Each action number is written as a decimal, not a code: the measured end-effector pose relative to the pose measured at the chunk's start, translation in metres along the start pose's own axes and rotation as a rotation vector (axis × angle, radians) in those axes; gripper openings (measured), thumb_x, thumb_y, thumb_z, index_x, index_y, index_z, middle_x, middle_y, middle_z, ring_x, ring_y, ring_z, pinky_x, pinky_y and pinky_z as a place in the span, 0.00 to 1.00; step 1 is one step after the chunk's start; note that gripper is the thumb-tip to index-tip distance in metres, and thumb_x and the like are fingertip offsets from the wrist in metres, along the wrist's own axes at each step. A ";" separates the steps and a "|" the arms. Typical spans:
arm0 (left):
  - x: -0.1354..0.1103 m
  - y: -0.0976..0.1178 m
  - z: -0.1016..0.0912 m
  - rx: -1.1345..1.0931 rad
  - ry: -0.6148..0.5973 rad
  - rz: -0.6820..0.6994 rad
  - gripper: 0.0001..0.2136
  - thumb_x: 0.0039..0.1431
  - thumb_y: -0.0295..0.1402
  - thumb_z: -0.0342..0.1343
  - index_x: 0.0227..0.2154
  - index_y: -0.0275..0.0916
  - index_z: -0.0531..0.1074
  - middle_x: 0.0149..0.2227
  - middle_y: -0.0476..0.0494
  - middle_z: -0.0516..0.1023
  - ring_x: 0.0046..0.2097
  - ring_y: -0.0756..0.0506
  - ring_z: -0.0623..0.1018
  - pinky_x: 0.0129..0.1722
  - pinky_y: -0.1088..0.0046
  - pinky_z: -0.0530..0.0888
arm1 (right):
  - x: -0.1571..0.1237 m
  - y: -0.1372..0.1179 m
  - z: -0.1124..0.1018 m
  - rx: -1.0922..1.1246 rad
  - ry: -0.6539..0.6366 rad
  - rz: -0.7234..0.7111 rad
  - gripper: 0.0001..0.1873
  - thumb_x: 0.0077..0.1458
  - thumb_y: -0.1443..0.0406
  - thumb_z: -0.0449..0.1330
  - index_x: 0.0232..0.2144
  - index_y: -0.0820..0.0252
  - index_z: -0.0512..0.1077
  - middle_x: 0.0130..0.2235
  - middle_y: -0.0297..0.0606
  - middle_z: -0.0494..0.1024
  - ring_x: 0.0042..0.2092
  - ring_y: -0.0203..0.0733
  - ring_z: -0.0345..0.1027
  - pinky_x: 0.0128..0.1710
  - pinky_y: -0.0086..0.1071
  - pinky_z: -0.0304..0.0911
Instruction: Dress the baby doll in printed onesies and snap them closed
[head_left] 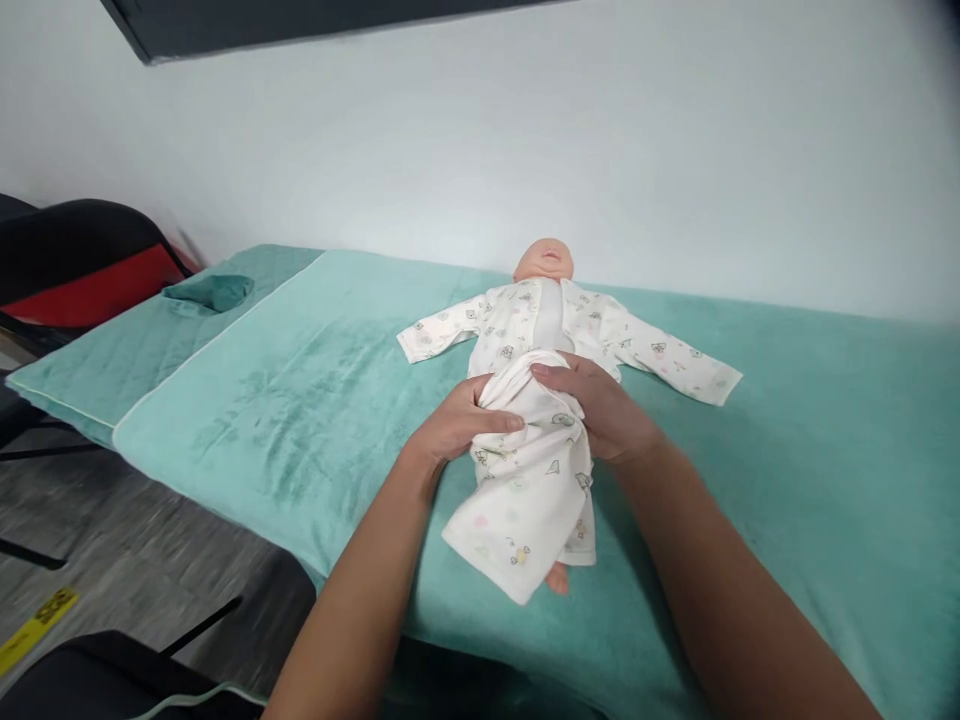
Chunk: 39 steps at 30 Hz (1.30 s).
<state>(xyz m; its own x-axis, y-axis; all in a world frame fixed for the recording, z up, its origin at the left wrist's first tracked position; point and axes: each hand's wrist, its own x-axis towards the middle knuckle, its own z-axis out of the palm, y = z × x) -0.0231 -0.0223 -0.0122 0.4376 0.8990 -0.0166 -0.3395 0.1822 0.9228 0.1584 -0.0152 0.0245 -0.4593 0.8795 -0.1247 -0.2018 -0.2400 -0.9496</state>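
Observation:
A baby doll (544,260) lies on its back on the green-covered bed, its head toward the wall. It wears a white printed baby top (510,322) with both sleeves spread out sideways. Over its legs are white printed baby pants (532,490), bunched at the waist. My left hand (469,420) grips the pants' waist on the left side, thumb on top. On the other side my right hand (592,400) grips the same bunched waistband. One small foot shows below a pant leg; the doll's hands are out of sight.
The green bed cover (300,380) runs along a white wall (712,150). At the bed's left end is a face hole (214,292). Black and red chairs (82,265) stand at the left, and another dark chair (105,680) is at the lower left. A dark panel (300,22) hangs above.

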 end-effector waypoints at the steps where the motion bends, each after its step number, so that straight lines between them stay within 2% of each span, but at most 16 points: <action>1: -0.001 -0.001 0.000 -0.025 0.021 0.001 0.23 0.35 0.36 0.74 0.37 0.33 0.77 0.33 0.42 0.80 0.31 0.46 0.76 0.32 0.72 0.71 | -0.001 -0.002 0.000 -0.049 -0.034 0.008 0.19 0.50 0.54 0.66 0.39 0.62 0.76 0.32 0.39 0.78 0.31 0.41 0.72 0.29 0.32 0.66; 4: -0.002 -0.004 -0.001 -0.141 0.114 0.061 0.24 0.36 0.41 0.74 0.36 0.34 0.77 0.32 0.42 0.80 0.31 0.45 0.77 0.32 0.71 0.71 | -0.006 -0.012 -0.001 -0.314 -0.240 0.058 0.23 0.47 0.56 0.69 0.45 0.59 0.76 0.39 0.40 0.80 0.39 0.46 0.74 0.37 0.35 0.68; 6: -0.003 -0.006 -0.001 -0.192 0.159 0.093 0.23 0.36 0.42 0.74 0.35 0.35 0.76 0.30 0.44 0.79 0.30 0.46 0.76 0.30 0.72 0.71 | -0.008 -0.018 -0.002 -0.519 -0.352 0.096 0.24 0.44 0.58 0.71 0.46 0.55 0.76 0.41 0.37 0.80 0.42 0.47 0.74 0.40 0.36 0.68; 9: -0.003 -0.006 -0.001 -0.208 0.184 0.092 0.22 0.37 0.43 0.73 0.33 0.35 0.76 0.28 0.46 0.78 0.28 0.47 0.76 0.29 0.73 0.70 | -0.009 -0.020 -0.005 -0.666 -0.411 0.139 0.19 0.46 0.57 0.70 0.41 0.55 0.78 0.38 0.35 0.81 0.40 0.46 0.74 0.38 0.35 0.67; 13: -0.007 -0.001 0.006 -0.182 0.190 0.082 0.22 0.39 0.43 0.72 0.35 0.33 0.77 0.31 0.42 0.80 0.32 0.46 0.77 0.31 0.73 0.71 | -0.009 -0.012 -0.008 -0.490 -0.374 0.094 0.21 0.49 0.58 0.67 0.45 0.58 0.76 0.41 0.37 0.81 0.42 0.47 0.74 0.40 0.36 0.68; 16: -0.022 0.004 0.025 -0.185 0.273 0.058 0.22 0.42 0.41 0.71 0.39 0.34 0.77 0.34 0.41 0.81 0.34 0.44 0.79 0.33 0.72 0.72 | -0.009 -0.010 -0.006 -0.442 -0.279 0.032 0.22 0.49 0.61 0.67 0.48 0.57 0.74 0.41 0.37 0.80 0.43 0.46 0.74 0.40 0.35 0.67; 20: -0.061 0.008 0.064 -0.262 0.437 -0.009 0.23 0.47 0.40 0.69 0.45 0.35 0.76 0.34 0.41 0.82 0.35 0.42 0.80 0.34 0.69 0.74 | -0.013 -0.017 0.001 -0.640 -0.270 0.026 0.17 0.49 0.61 0.65 0.43 0.57 0.76 0.40 0.36 0.79 0.42 0.46 0.73 0.39 0.35 0.65; 23: -0.092 0.009 0.093 -0.330 0.593 -0.049 0.23 0.50 0.41 0.67 0.48 0.37 0.76 0.34 0.40 0.82 0.36 0.40 0.81 0.36 0.66 0.76 | -0.015 -0.020 0.005 -0.841 -0.309 -0.019 0.12 0.47 0.58 0.64 0.34 0.57 0.76 0.35 0.34 0.77 0.37 0.44 0.70 0.34 0.34 0.61; 26: -0.116 0.007 0.112 -0.372 0.689 -0.099 0.24 0.51 0.41 0.66 0.50 0.38 0.75 0.36 0.38 0.82 0.39 0.38 0.81 0.37 0.65 0.76 | -0.015 -0.018 0.006 -0.969 -0.363 -0.040 0.09 0.44 0.58 0.64 0.27 0.56 0.73 0.31 0.32 0.75 0.33 0.42 0.66 0.30 0.32 0.55; 30: -0.140 -0.007 0.119 -0.379 0.792 -0.159 0.23 0.52 0.41 0.66 0.50 0.38 0.75 0.39 0.36 0.82 0.40 0.38 0.81 0.38 0.65 0.77 | -0.013 -0.013 0.011 -1.118 -0.387 0.016 0.03 0.41 0.64 0.62 0.21 0.56 0.70 0.28 0.33 0.74 0.30 0.40 0.63 0.27 0.33 0.51; 35: -0.157 -0.036 0.114 -0.267 0.937 -0.118 0.20 0.51 0.41 0.66 0.45 0.39 0.77 0.42 0.39 0.82 0.41 0.41 0.81 0.38 0.69 0.75 | -0.016 -0.009 0.026 -1.306 -0.381 0.020 0.14 0.38 0.64 0.64 0.13 0.57 0.61 0.21 0.33 0.67 0.25 0.37 0.57 0.24 0.34 0.47; 39: -0.162 -0.050 0.107 -0.057 0.990 -0.106 0.19 0.52 0.44 0.64 0.45 0.40 0.77 0.42 0.42 0.81 0.45 0.41 0.78 0.42 0.70 0.74 | -0.019 -0.007 0.030 -1.337 -0.377 -0.053 0.14 0.39 0.64 0.64 0.14 0.57 0.61 0.22 0.34 0.68 0.25 0.37 0.57 0.25 0.34 0.48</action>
<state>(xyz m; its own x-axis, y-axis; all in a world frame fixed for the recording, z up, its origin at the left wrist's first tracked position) 0.0126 -0.2194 -0.0143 -0.4150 0.7992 -0.4348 -0.3893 0.2759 0.8788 0.1423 -0.0426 0.0425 -0.7233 0.6612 -0.1991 0.6473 0.5488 -0.5289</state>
